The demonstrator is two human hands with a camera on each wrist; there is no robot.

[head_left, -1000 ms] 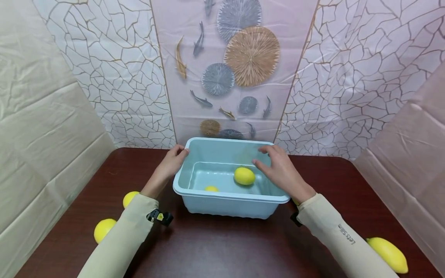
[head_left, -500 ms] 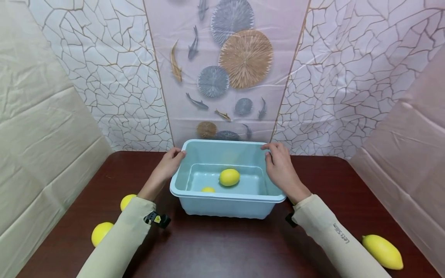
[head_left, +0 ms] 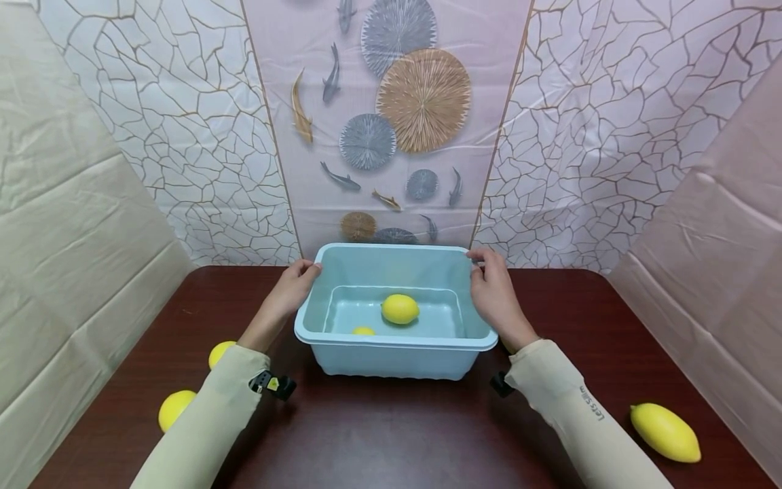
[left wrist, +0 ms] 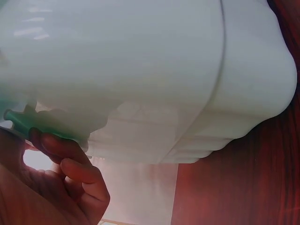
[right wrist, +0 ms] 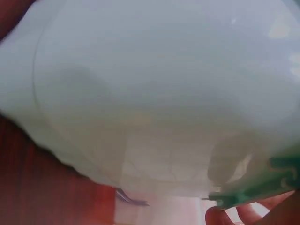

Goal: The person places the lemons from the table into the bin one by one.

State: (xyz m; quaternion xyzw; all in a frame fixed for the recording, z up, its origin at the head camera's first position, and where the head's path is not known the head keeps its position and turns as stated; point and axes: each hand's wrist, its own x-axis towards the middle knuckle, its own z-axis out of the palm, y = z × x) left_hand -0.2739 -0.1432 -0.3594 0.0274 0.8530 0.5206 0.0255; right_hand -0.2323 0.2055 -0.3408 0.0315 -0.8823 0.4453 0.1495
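While the smooth, pale-blue plastic tub (head_left: 397, 358) is standing on the glossy red-brown table (head_left: 379, 435), the left hand (head_left: 293, 286) is gripping its left rim with curled fingers (left wrist: 88, 180) and the right hand (head_left: 492, 288) is gripping the right rim. Inside, an oval yellow lemon (head_left: 400, 309) is lying on the floor; a second lemon (head_left: 363, 331) is showing partly behind the near wall. Cream fabric sleeves (head_left: 214, 414) are covering both forearms.

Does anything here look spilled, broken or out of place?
Nothing stands out. The blue basin, gripped by the left hand and right hand, is upright, without visible cracks. The lemons in view look whole; no spill shows on the table.
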